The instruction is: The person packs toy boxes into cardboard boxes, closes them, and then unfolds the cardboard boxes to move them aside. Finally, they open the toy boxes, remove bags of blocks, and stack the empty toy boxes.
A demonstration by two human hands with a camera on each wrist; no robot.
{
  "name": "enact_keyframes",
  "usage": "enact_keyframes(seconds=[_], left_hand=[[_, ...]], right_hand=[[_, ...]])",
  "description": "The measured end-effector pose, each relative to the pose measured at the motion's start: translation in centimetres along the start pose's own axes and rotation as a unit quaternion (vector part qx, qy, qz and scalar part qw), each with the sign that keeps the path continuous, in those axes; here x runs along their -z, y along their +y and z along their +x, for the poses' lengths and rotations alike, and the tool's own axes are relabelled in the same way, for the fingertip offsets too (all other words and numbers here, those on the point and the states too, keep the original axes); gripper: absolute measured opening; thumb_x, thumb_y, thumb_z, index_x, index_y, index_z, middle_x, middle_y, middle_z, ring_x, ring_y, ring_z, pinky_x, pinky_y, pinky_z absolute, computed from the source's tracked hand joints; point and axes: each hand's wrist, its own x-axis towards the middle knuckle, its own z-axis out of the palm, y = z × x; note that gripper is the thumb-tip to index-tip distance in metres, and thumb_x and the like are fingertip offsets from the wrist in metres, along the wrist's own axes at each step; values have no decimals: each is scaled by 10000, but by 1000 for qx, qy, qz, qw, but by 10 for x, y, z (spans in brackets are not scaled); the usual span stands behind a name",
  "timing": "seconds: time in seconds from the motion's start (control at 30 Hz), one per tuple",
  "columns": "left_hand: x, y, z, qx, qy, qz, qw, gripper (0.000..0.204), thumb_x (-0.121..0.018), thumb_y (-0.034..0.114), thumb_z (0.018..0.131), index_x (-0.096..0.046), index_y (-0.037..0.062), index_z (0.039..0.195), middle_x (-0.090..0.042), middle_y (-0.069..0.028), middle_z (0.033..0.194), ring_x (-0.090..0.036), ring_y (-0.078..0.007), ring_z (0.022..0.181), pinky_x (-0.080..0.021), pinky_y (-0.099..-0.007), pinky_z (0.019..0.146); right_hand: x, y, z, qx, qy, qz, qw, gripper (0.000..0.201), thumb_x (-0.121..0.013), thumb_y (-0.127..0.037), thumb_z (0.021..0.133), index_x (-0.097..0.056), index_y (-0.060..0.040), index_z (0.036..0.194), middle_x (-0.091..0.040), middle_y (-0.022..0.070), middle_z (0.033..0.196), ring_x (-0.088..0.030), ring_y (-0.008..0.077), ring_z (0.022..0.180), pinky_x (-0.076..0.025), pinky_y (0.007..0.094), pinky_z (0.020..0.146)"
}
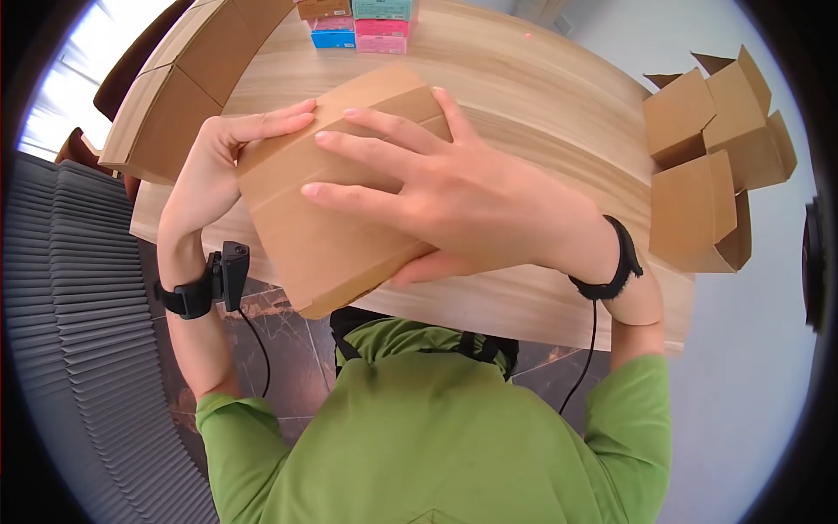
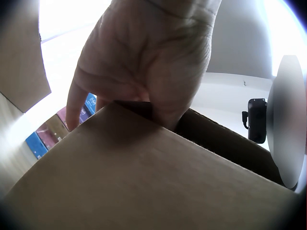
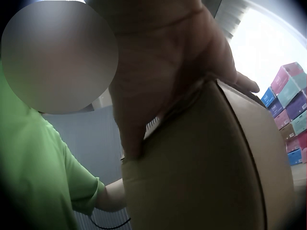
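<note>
A brown cardboard box (image 1: 319, 236) is held up between both hands, tilted over the table's near edge. At its left end, my left hand (image 1: 214, 162) grips the edge; in the left wrist view its thumb reaches in at a dark opening between the cardboard panels (image 2: 120, 177). My right hand (image 1: 445, 196) lies across the upper face with its fingers spread. Its thumb bends over the near edge and presses the side, as the right wrist view of the box (image 3: 201, 167) shows. The box's inside is mostly hidden.
Small colored boxes (image 1: 381, 24) are stacked at the table's far side. Several cardboard boxes with raised flaps (image 1: 698, 175) stand at the right edge. Larger folded cardboard (image 1: 188, 96) stands at the left. The wooden table (image 1: 541, 105) ends just before the person's body.
</note>
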Motion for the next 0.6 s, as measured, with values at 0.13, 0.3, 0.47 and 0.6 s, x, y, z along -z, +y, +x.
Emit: enact_keyframes(seconds=[0.13, 0.3, 0.47, 0.6], left_hand=[[1, -3, 0, 30, 11, -50, 998, 438, -612, -60, 715, -586, 57, 1136, -560, -126, 1180, -531, -186, 1092, -416, -282, 928], [-4, 2, -6, -15, -25, 17, 999, 478, -639, -40, 688, -571, 45, 1153, -504, -146, 1245, -493, -202, 1138, -389, -302, 948], [1, 22, -28, -30, -148, 66, 986, 646, -688, 81, 619, -507, 67, 1239, -300, -162, 1407, -328, -281, 1281, -277, -335, 1030], [2, 62, -49, 65, -211, 291, 931, 841, -727, 150, 563, -395, 161, 1335, -168, -106, 1465, -125, -364, 1342, -156, -595, 1016]], right_hand=[[7, -2, 6, -30, -3, -41, 999, 634, -668, -417, 701, -453, -197, 1256, -412, 108, 1233, -340, 268, 1222, -367, 663, 838], [-9, -4, -6, -16, 0, -22, 1000, 592, -610, -487, 728, -444, -288, 1261, -394, 78, 1285, -331, 255, 1236, -373, 633, 850], [-13, 2, -22, 44, -58, 19, 997, 574, -591, -416, 739, -396, -394, 1278, -310, -29, 1405, -276, 213, 1303, -309, 603, 935], [-18, 6, -40, 104, -24, -43, 993, 545, -563, -362, 777, -387, -340, 1292, -327, -56, 1389, -297, 199, 1295, -314, 542, 993]])
